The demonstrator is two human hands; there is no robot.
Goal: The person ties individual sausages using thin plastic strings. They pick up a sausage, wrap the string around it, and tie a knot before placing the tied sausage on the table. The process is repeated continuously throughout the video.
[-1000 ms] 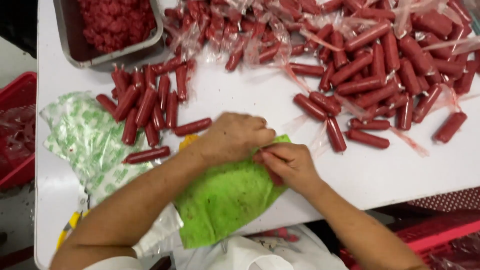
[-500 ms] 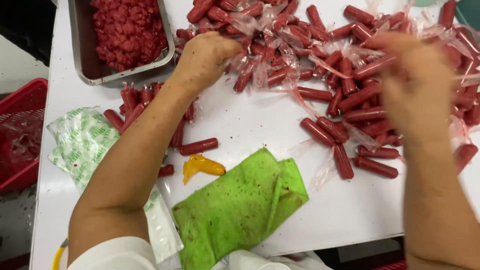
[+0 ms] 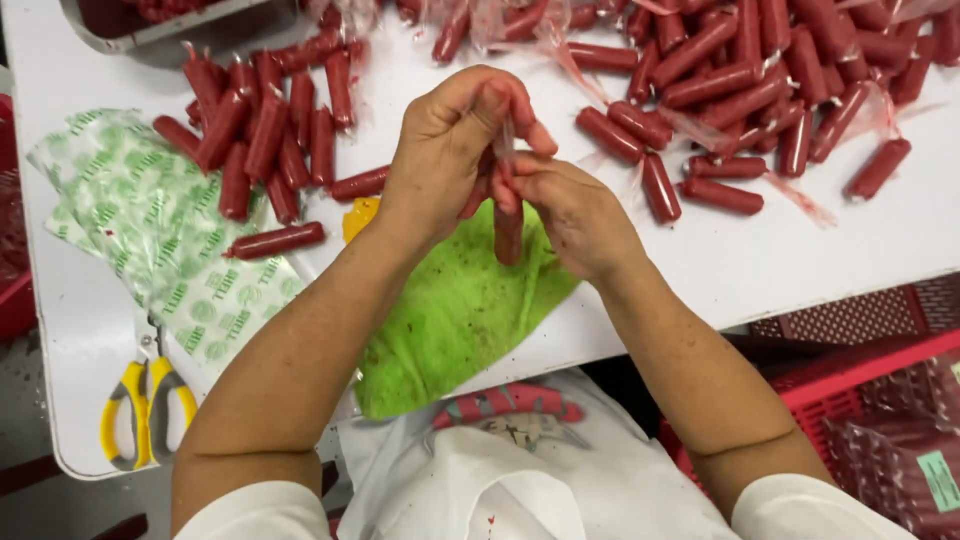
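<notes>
White table (image 3: 800, 270) fills most of the view, evenly lit. Red plastic crate (image 3: 850, 385) below its right edge, another (image 3: 15, 300) off its left edge (mostly cropped). Grey floor (image 3: 40, 500) beneath.

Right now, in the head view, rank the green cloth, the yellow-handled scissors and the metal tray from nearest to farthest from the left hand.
1. Green cloth: directly beneath the left hand, at the table's near edge.
2. Metal tray: at the top left corner, beyond the sausage pile.
3. Yellow-handled scissors: at the table's near left corner, farthest away.
</notes>
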